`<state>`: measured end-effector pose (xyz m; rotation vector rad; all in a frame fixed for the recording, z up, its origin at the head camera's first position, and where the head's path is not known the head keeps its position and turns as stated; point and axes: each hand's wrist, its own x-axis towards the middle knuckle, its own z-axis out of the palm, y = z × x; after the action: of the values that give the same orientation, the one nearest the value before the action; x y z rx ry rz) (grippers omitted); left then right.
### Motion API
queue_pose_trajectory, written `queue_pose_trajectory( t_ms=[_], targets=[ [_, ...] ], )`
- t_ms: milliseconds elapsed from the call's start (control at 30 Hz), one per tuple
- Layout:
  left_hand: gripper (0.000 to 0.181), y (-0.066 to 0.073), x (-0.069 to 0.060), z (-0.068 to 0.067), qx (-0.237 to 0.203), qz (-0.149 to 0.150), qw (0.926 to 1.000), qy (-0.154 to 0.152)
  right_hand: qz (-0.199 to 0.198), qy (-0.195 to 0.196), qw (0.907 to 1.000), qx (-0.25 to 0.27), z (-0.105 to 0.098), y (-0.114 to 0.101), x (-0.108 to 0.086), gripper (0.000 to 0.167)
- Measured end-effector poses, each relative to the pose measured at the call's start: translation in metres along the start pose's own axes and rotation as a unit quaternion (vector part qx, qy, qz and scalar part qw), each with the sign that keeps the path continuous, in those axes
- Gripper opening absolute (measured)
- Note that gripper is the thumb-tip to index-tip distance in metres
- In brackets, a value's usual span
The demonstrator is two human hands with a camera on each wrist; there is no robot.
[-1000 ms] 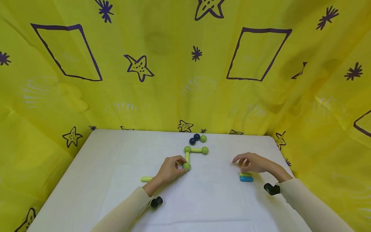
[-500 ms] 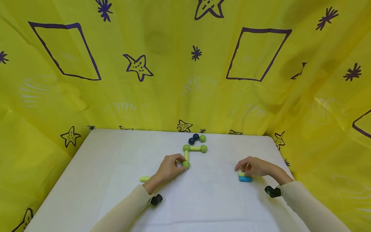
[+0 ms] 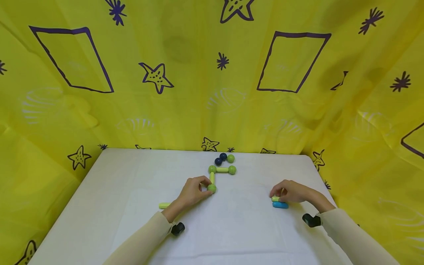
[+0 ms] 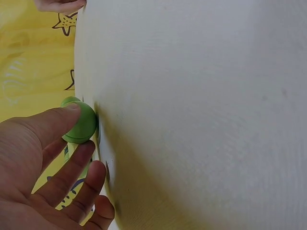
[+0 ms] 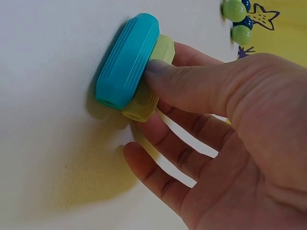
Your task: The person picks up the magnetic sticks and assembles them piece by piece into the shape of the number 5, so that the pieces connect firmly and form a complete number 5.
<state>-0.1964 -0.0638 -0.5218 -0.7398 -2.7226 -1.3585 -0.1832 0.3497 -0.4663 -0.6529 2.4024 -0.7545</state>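
Note:
My left hand [image 3: 193, 191] pinches a green ball [image 4: 84, 124] between thumb and fingers. That ball ends an L-shaped chain of green balls and pale yellow-green rods lying on the table; one rod [image 3: 222, 170] of it runs sideways to a far ball [image 3: 232, 170]. Over at the right, my right hand [image 3: 291, 191] holds a yellow-green rod [image 5: 163, 50], thumb on one side and fingers on the other. A blue rod [image 5: 127, 61] lies right against it on the table. Part of the yellow-green rod is hidden by the thumb.
Behind the chain sit two dark blue balls [image 3: 218, 161] and a loose green ball [image 3: 230, 158]. Another yellow-green rod [image 3: 164, 205] lies left of my left forearm, partly covered. A yellow patterned curtain [image 3: 185, 110] borders the white table [image 3: 132, 235].
My right hand has come down slightly and its fingers have closed round the yellow-green rod beside the blue one. The left hand keeps its pinch on the green ball.

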Motion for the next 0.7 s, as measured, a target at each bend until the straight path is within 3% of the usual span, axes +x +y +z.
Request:
queue_pose_trajectory(
  t_ms=[400, 700],
  targets=[
    [0.022, -0.001, 0.0, -0.001, -0.005, 0.0, 1.0, -0.007, 0.0, 0.013, 0.9996, -0.025, -0.003, -0.008, -0.001, 0.02],
    [0.022, 0.0, 0.0, -0.002, -0.014, -0.002, 0.9998, -0.015, -0.045, 0.048, 0.9975, -0.026, -0.022, -0.019, 0.0, 0.022]
  ],
)
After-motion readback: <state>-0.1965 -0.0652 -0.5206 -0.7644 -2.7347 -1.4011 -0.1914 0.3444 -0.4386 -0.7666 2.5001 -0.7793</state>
